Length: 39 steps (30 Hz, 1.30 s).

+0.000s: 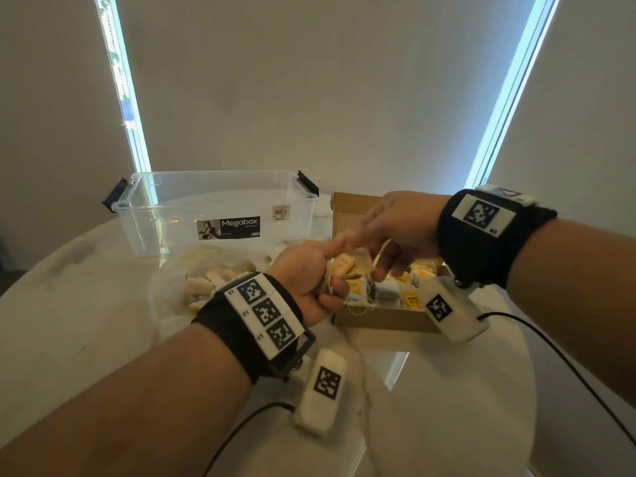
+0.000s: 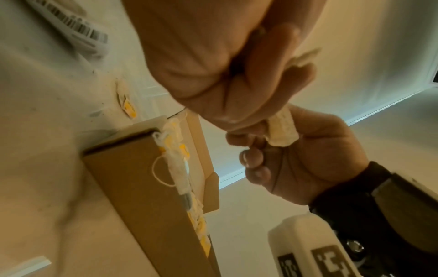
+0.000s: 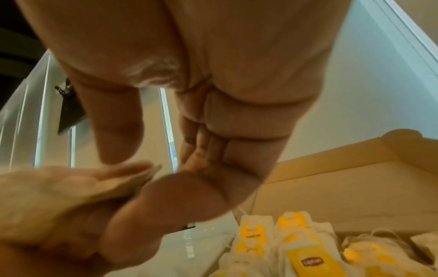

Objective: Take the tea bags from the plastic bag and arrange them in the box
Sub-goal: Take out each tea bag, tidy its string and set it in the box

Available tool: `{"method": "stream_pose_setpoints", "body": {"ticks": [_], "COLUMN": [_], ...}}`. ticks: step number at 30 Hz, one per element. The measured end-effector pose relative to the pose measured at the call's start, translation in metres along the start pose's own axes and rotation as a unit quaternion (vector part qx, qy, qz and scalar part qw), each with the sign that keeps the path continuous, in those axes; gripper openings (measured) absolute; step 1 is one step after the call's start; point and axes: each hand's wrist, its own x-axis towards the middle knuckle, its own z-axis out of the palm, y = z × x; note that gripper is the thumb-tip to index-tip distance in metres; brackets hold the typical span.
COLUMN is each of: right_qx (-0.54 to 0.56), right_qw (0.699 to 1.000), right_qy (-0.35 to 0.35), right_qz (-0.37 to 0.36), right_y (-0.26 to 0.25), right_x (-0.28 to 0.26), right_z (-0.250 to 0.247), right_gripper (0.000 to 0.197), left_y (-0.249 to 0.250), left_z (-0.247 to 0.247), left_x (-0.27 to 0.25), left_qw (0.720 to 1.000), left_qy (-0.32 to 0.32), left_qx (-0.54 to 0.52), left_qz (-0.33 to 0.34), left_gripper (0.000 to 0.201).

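Observation:
My left hand (image 1: 320,277) grips a bunch of tea bags (image 1: 349,268) above the left end of the brown cardboard box (image 1: 378,320). My right hand (image 1: 377,258) meets it from the right, thumb and fingers pinching one tea bag of the bunch. In the left wrist view this tea bag (image 2: 282,131) sticks out between both hands. Several yellow-tagged tea bags (image 3: 296,253) lie in rows inside the box. The clear plastic bag (image 1: 172,294), left of the box, holds several more tea bags (image 1: 203,284).
A clear lidless Megabox tub (image 1: 220,208) stands behind the plastic bag. Everything sits on a round white table (image 1: 86,321). Black cables (image 1: 568,366) trail from both wrist cameras over the table's near side. Blinds hang behind.

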Motion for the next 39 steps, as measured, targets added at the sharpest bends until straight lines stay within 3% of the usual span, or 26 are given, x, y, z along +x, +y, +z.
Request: {"method": "stream_pose_setpoints", "body": {"ticks": [4,12,21,24,28,31,39], "right_qx": [-0.010,0.006,-0.128,-0.169,-0.237,-0.284,-0.272], "right_qw": [0.998,0.988,0.983,0.977,0.970,0.957,0.958], "right_qy": [0.052,0.139,0.112,0.124,0.049,0.042,0.042], "right_qz": [-0.046,-0.072,-0.062,-0.030,0.029,0.043,0.085], "right_y": [0.005,0.018,0.035,0.044,0.053,0.056,0.049], "right_x": [-0.006,-0.012,0.000,0.011,0.023,0.031,0.037], "right_z": [0.002,-0.019,-0.019,-0.028,-0.021,-0.010,-0.006], "right_gripper": [0.017,0.009,0.006,0.011,0.008,0.010,0.022], "left_y": [-0.002,-0.002,-0.011,-0.008,-0.006,-0.008,-0.011], "left_z": [0.006,0.010,0.011,0.005,-0.002,-0.002,0.005], "left_x": [0.002,0.005,0.015,0.012,0.008,0.008,0.006], "left_qw": [1.000,0.998,0.986,0.993,0.995,0.995,0.996], "left_qy": [0.007,0.051,0.131,0.107,0.093,0.092,0.077], "left_qx": [-0.016,-0.025,0.067,0.016,-0.020,-0.034,-0.040], "left_qz": [0.018,0.029,0.077,0.050,0.038,0.028,0.003], "left_gripper": [0.037,0.007,0.006,0.006,0.011,0.014,0.023]}}
